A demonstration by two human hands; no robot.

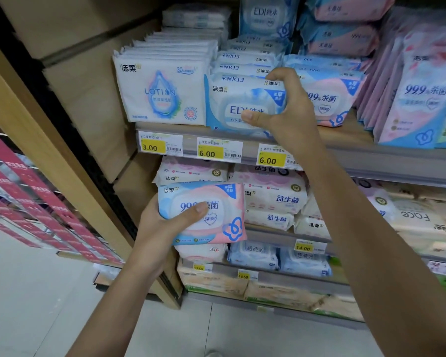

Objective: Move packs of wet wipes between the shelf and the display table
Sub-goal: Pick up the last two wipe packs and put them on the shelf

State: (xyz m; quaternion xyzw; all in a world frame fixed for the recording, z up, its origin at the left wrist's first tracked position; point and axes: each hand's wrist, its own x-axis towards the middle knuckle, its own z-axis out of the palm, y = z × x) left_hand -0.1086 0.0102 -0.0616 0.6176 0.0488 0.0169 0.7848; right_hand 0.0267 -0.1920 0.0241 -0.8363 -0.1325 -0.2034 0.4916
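Left hand: the left hand (157, 228) is gripping a pink-and-blue 99.9% wipes pack (204, 212), thumb across its front, holding it before the lower shelves.
Right hand: the right hand (285, 109) is closing thumb and fingers around the front blue EDI wipes pack (240, 106).
Upper shelf: the shelf edge (191, 145) is carrying yellow price tags (153, 146); the EDI pack is sitting beside a white Lotion pack (162, 92).

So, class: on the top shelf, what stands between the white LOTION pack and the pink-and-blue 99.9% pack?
The head view shows a blue EDI pack there, with the right hand closing around it.
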